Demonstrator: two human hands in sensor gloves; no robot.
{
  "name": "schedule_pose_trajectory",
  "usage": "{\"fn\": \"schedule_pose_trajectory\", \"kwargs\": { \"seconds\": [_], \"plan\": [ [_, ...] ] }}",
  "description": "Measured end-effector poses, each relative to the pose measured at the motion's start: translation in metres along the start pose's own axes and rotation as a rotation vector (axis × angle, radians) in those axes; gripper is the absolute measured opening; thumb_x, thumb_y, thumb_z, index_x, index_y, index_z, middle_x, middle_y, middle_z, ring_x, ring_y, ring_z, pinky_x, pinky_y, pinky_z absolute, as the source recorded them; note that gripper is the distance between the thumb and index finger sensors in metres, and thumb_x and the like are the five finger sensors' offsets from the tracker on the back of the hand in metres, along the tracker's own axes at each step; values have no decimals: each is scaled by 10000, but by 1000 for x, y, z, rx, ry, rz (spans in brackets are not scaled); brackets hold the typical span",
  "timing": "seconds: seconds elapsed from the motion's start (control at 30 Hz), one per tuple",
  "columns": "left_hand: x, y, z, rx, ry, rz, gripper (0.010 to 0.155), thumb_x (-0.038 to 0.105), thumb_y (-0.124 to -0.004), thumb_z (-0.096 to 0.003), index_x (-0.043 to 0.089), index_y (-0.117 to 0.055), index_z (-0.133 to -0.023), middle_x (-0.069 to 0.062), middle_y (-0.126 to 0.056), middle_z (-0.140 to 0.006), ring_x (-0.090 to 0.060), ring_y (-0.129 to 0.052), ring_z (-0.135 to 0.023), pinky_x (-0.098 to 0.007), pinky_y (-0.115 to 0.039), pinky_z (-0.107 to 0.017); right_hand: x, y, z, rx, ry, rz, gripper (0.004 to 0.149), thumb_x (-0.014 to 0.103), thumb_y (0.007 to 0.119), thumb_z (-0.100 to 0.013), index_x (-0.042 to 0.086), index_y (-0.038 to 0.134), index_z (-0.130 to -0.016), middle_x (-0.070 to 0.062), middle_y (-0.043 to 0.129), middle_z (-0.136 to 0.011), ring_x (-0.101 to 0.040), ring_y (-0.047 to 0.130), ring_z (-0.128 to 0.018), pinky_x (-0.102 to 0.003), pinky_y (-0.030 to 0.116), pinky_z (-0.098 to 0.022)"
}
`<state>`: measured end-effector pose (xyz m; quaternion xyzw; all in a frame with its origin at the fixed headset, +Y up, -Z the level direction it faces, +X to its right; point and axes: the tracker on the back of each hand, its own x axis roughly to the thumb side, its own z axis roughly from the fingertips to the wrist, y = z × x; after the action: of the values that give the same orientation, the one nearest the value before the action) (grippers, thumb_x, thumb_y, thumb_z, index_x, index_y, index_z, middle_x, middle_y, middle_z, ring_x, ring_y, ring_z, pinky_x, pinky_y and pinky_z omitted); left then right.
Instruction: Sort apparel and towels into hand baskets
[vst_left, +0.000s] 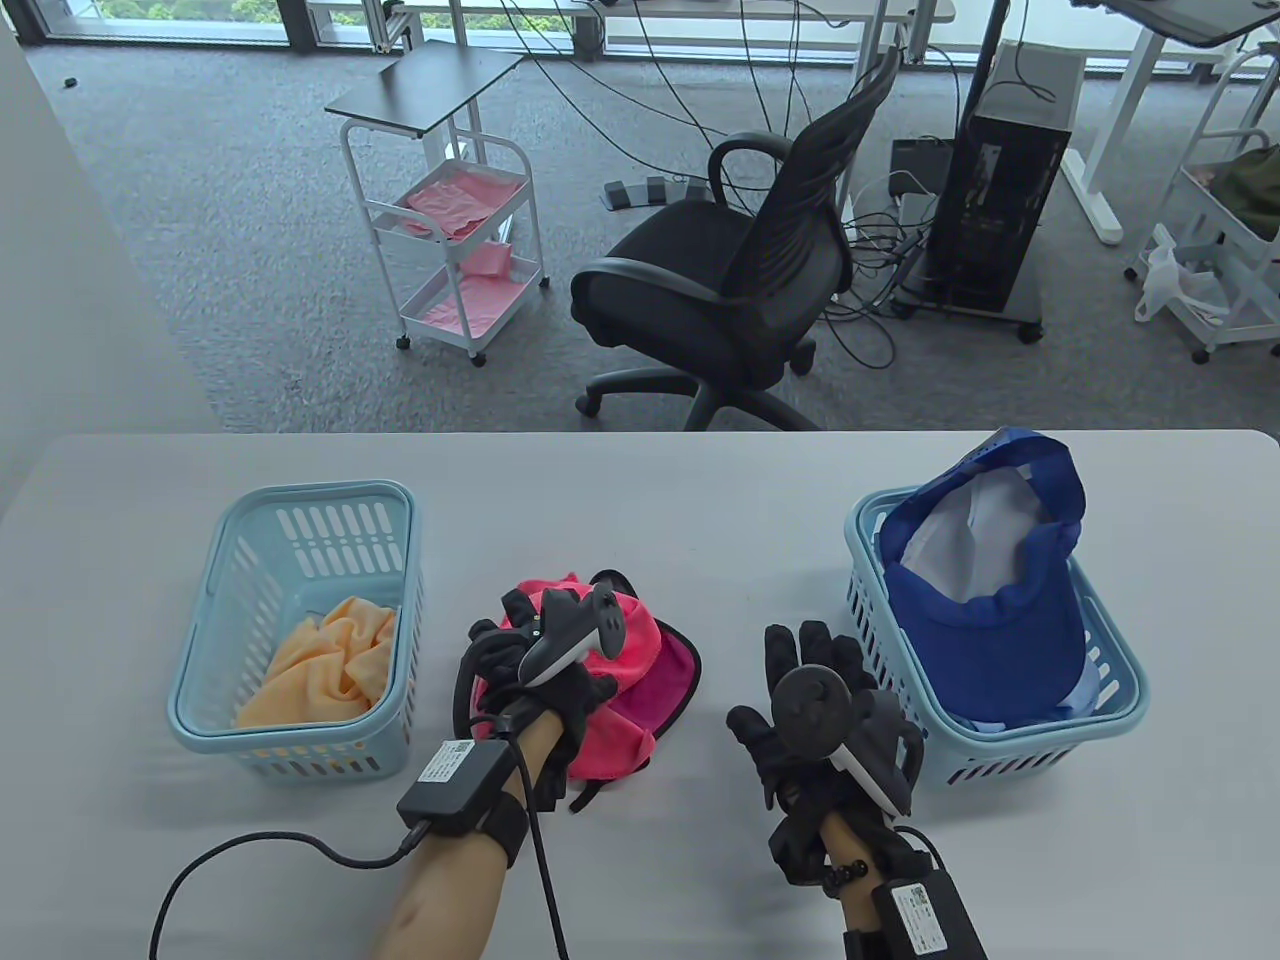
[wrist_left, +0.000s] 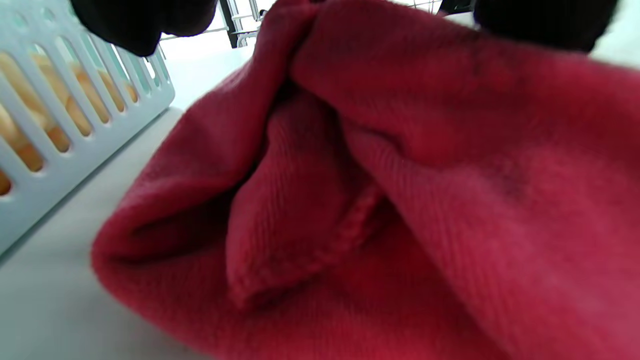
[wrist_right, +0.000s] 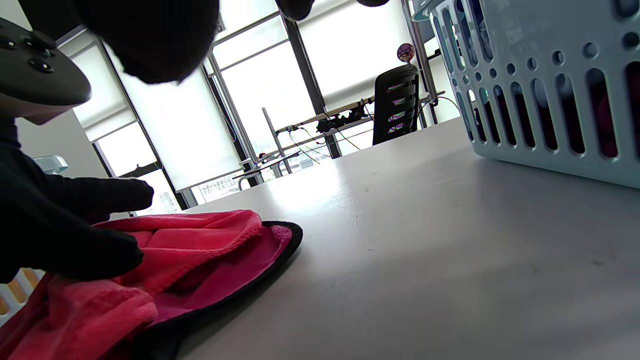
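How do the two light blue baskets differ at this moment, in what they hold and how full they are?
The left basket holds an orange towel lying low on its floor; the right basket holds a blue visor cap that rises above its rim. The left basket has much of its inside bare; the right basket is nearly filled. Both are light blue slotted plastic, standing upright on the table, with the pink towel lying between them.

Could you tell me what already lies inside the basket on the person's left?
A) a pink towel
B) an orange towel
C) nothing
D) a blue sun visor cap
B: the orange towel lies crumpled inside the left basket, its colour also showing through the basket's slots in the left wrist view.
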<state>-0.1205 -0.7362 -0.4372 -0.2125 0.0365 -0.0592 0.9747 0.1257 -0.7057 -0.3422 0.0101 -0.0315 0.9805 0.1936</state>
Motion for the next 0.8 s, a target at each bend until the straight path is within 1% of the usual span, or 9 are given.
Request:
{"fn": "schedule_pose_trajectory", "kwargs": {
  "seconds": [0.13,0.2,0.27,0.4,0.53,0.63,0.73,0.8],
  "plan": [
    [-6,-14,-9,-43,10,60,988,671,-685,-416,256,-127,-1117,-321,-203,-1165,-703,-548,-996,-721,-641,-703,0,0,0,5,2,-3,846,492,773,-392,183,337,-1049,-205,230,-1093,-552,271,-975,-680,351,-706],
    [-6,-15,-10,-37,8,76,981,665,-689,-417,262,-128,-1114,-292,-251,-1178,-667,-608,-1002,-695,-678,-704,0,0,0,6,2,-5,846,491,773,-392,182,337,-1049,-204,229,-1093,-552,270,-975,-680,351,-706],
    [-6,-15,-11,-16,10,57,952,651,-698,-419,275,-172,-1117,-268,-316,-1182,-622,-684,-995,-660,-721,-699,0,0,0,9,3,-5,845,491,773,-393,183,338,-1049,-207,229,-1093,-553,270,-974,-680,351,-705],
    [-3,-15,-10,49,27,24,873,611,-727,-425,308,-281,-1112,-230,-443,-1172,-534,-817,-953,-597,-787,-677,0,0,0,14,6,-9,847,492,772,-393,182,336,-1049,-206,229,-1093,-553,270,-974,-680,352,-705],
    [-2,-13,-10,151,54,-21,773,552,-766,-433,326,-411,-1082,-177,-599,-1126,-417,-947,-866,-507,-858,-637,0,0,0,13,8,-16,846,492,772,-393,182,337,-1049,-207,228,-1093,-551,268,-975,-681,351,-705],
    [-2,-12,-10,229,69,-56,699,511,-802,-429,341,-505,-1038,-126,-705,-1071,-324,-1025,-784,-437,-911,-592,0,0,0,18,8,-15,846,492,773,-392,182,339,-1049,-205,228,-1093,-554,268,-974,-681,351,-705],
    [-2,-9,-9,272,72,-68,616,467,-833,-430,348,-582,-980,-92,-776,-1018,-268,-1075,-714,-393,-947,-550,0,-1,0,19,9,-21,845,492,773,-393,183,339,-1049,-204,228,-1094,-552,265,-976,-680,350,-707],
    [-2,-4,-6,283,83,-67,569,443,-852,-429,349,-626,-943,-80,-809,-990,-253,-1093,-685,-383,-962,-527,-1,-1,-1,19,10,-26,844,490,773,-393,183,340,-1050,-204,228,-1094,-551,268,-976,-680,349,-707]
  ]
}}
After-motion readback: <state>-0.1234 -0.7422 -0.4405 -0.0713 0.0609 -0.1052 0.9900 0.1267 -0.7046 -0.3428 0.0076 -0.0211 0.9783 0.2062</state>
